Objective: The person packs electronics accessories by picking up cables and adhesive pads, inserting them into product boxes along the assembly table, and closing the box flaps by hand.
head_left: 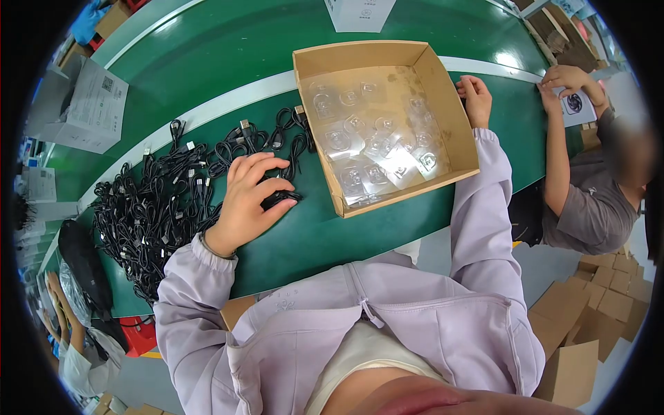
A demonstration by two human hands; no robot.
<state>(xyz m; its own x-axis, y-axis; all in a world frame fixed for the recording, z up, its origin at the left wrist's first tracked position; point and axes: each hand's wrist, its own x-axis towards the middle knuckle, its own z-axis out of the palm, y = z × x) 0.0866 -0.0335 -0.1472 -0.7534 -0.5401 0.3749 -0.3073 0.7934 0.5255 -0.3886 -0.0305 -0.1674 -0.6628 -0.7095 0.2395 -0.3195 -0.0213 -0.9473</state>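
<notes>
My left hand (250,197) is at the right edge of a large heap of black USB cables (159,214). Its thumb and index finger close around one coiled black cable (282,198), while the other fingers are spread above it. An open cardboard tray (325,61) stands tilted in front of me, with several clear plastic pieces (379,144) lying inside. Beyond the tray's right wall is my right hand (476,102), its fingers curled together close to the cardboard. Whatever they may hold is too small to make out.
White boxes (93,104) stand at the left, and another white box (360,14) is at the back. On the right, a co-worker's hands (564,83) are over a printed white sheet (579,105). A black bag (83,266) lies left of the cables. Cardboard boxes (574,366) fill the lower right.
</notes>
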